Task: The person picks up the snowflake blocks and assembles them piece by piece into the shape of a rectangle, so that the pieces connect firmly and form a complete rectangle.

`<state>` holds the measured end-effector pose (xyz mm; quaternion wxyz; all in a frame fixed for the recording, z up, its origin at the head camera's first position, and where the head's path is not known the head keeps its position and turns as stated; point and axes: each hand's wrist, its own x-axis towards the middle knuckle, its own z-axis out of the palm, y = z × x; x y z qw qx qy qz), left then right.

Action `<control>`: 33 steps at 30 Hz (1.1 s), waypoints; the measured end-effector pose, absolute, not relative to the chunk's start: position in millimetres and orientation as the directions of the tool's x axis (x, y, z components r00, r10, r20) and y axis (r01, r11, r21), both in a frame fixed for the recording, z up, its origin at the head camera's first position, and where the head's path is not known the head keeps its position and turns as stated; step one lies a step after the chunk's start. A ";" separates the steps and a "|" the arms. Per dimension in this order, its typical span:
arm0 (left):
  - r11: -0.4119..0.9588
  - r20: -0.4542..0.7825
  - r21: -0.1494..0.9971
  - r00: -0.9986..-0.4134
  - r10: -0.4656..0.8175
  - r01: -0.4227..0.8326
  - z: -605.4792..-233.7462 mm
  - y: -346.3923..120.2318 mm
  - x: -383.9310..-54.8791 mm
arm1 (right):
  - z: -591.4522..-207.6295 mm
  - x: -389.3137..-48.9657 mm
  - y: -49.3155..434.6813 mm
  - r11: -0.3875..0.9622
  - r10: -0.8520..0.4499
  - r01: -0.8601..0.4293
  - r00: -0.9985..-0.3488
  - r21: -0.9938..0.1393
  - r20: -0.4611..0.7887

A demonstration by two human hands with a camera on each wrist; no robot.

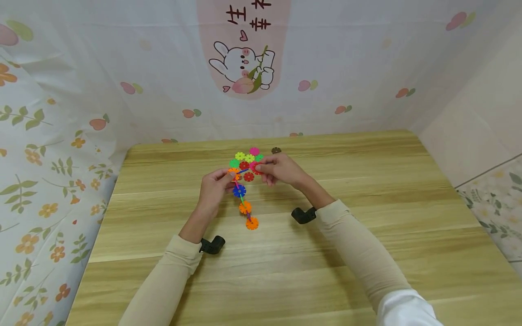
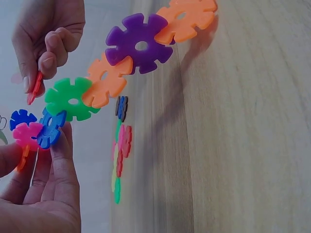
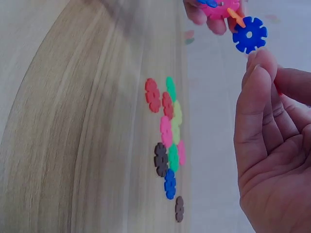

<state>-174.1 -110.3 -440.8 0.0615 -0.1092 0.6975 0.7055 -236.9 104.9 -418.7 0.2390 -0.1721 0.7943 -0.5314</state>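
Note:
My left hand [image 1: 212,190] pinches one end of a chain of slotted plastic snowflake discs, near an orange disc [image 2: 22,158] and a pink disc [image 2: 28,133]. From there the chain runs through a blue disc [image 1: 239,191], a green disc [image 2: 58,99] and a purple disc [image 2: 126,48] to an orange disc [image 1: 252,223] at its far end. Another blue disc [image 3: 243,42] sticks out toward my right hand [image 1: 285,171]. Between thumb and fingers, that hand holds a red disc [image 2: 34,90], apart from the chain in the left wrist view.
Several loose discs lie on the wooden table [image 1: 387,203] beyond the hands, among them a yellow disc [image 1: 240,155], a dark red disc [image 1: 249,177] and a brown disc [image 1: 276,150]. A patterned cloth [image 1: 163,90] hangs behind the table's back edge.

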 end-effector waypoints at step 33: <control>0.042 -0.190 0.980 -0.980 -0.062 -0.193 -443.0 -103.1 -173.8 | -410.8 -233.1 97.0 0.433 -0.561 -0.091 -0.806 -0.897 -0.190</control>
